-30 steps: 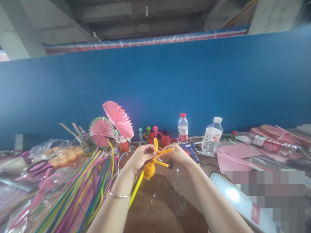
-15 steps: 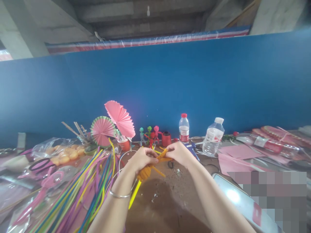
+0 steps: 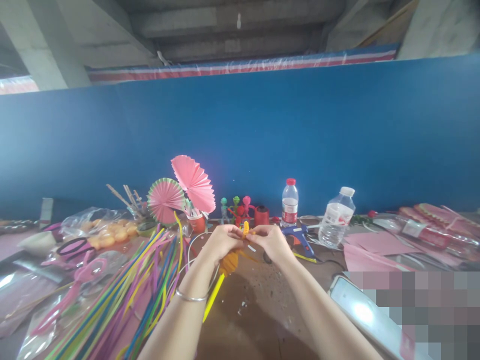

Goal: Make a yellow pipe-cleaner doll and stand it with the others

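Note:
Both hands meet above the brown table (image 3: 255, 320) and pinch an orange pipe-cleaner figure (image 3: 229, 262). My left hand (image 3: 222, 242) is closed around its upper part, just over the coiled orange ball. My right hand (image 3: 272, 242) is closed on the orange strands at the top, fingertips almost touching the left hand's. A yellow-green stem (image 3: 212, 299) hangs down from the ball toward me. A silver bangle circles my left wrist.
A heap of coloured pipe cleaners (image 3: 123, 295) lies at the left, with pink scissors (image 3: 80, 276). Behind stand pink paper fans (image 3: 193, 182), small pipe-cleaner figures (image 3: 235, 209), two water bottles (image 3: 289, 202), a blue glue gun (image 3: 298, 235), and pink paper (image 3: 375, 242). A phone (image 3: 360, 310) lies right.
The orange strands that stuck out sideways a second ago are now gathered between my fingers. Both hands have closed in together and the view has tilted slightly.

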`<state>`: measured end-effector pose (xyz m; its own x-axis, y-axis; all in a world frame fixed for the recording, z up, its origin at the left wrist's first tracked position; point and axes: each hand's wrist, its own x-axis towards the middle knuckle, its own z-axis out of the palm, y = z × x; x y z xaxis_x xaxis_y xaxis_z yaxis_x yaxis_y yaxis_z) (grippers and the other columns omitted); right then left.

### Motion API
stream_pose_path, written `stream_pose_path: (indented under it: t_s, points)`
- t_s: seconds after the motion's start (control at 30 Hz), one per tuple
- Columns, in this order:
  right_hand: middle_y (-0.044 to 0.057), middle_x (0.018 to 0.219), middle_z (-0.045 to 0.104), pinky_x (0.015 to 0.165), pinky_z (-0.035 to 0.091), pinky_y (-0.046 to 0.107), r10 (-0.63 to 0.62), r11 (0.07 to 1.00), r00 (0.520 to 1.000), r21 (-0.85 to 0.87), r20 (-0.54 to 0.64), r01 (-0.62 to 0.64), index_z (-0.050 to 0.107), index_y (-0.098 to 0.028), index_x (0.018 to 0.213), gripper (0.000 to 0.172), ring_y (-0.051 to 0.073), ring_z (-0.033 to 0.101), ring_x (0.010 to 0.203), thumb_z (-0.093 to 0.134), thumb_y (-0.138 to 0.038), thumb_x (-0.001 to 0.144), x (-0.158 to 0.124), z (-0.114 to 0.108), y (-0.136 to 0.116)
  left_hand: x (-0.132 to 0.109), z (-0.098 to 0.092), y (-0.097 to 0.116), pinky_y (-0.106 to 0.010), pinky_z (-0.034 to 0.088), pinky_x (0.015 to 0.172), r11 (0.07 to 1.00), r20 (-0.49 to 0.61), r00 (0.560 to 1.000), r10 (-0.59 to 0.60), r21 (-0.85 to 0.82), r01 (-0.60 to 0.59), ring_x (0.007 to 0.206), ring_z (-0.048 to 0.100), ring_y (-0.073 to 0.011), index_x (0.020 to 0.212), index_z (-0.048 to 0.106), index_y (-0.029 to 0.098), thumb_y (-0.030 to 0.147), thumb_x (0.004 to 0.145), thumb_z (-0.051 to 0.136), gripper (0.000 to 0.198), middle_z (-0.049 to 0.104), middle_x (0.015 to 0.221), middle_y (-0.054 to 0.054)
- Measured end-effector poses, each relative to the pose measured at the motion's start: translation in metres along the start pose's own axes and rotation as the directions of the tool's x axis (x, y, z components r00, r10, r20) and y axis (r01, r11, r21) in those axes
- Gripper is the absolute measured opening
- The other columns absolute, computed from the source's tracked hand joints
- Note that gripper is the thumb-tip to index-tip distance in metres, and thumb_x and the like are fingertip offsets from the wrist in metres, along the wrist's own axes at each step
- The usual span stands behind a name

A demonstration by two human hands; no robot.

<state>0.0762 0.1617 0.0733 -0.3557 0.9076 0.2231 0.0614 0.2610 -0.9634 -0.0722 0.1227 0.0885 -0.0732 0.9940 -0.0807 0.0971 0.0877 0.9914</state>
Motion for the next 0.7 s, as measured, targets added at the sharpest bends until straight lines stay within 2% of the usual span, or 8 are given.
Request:
stream_pose_path:
  t_s: [0.1,0.23,0.37,0.43,0.7]
  points:
    - [0.006,0.069,0.067,0.064,0.045,0.028,-0.019,0.991,1.000,0.134,0.017,0.016,0.068,-0.012,0.074,0.028,0.019,0.061,0.068,0.066,-0.038,0.062,0.0015,-0.0013,0.0052,0.0010,-0.0032,0.0003,-0.022,0.040,0.056,0.997,-0.008,1.000,0.004,-0.075,-0.005,0.055,0.057,-0.0113,0.068,0.060,0.012,0.019,0.048,0.075,0.026,0.063,0.058,-0.001]
    - [0.007,0.073,0.068,0.067,0.047,0.031,-0.049,0.974,0.998,0.223,0.042,0.039,0.069,-0.014,0.079,0.029,0.020,0.062,0.071,0.069,-0.037,0.061,0.0004,-0.0011,0.0066,0.0028,-0.0059,-0.0013,-0.021,0.039,0.053,0.991,-0.009,1.000,0.029,-0.133,-0.030,0.052,0.055,-0.0099,0.071,0.061,0.012,0.030,0.053,0.075,0.029,0.062,0.060,-0.001]
    - [0.007,0.091,0.065,0.074,0.047,0.032,-0.187,0.966,0.979,0.198,0.083,0.168,0.070,-0.019,0.071,0.018,0.020,0.060,0.084,0.070,-0.035,0.061,-0.0008,0.0015,0.0059,0.0039,-0.0068,-0.0027,-0.021,0.038,0.052,0.987,0.002,0.999,0.047,-0.156,-0.046,0.052,0.055,-0.0102,0.074,0.061,0.012,0.034,0.056,0.072,0.030,0.060,0.060,-0.001]
    - [0.006,0.093,0.063,0.077,0.047,0.032,-0.255,0.956,0.962,0.170,0.092,0.237,0.070,-0.021,0.068,0.014,0.019,0.059,0.087,0.070,-0.033,0.062,-0.0006,0.0025,0.0066,0.0034,-0.0061,-0.0019,-0.021,0.039,0.052,0.988,-0.014,0.999,0.046,-0.150,-0.047,0.054,0.056,-0.0109,0.075,0.060,0.012,0.034,0.057,0.072,0.031,0.060,0.062,-0.001]
    - [0.004,0.097,0.052,0.080,0.045,0.029,-0.359,0.933,0.927,0.067,0.105,0.354,0.071,-0.025,0.071,0.009,0.018,0.052,0.096,0.069,-0.031,0.066,-0.0012,-0.0032,0.0066,0.0012,-0.0006,0.0025,-0.022,0.042,0.055,0.973,-0.072,0.992,0.101,-0.202,-0.113,0.057,0.057,-0.0112,0.073,0.059,0.013,0.030,0.058,0.072,0.026,0.060,0.064,0.000]
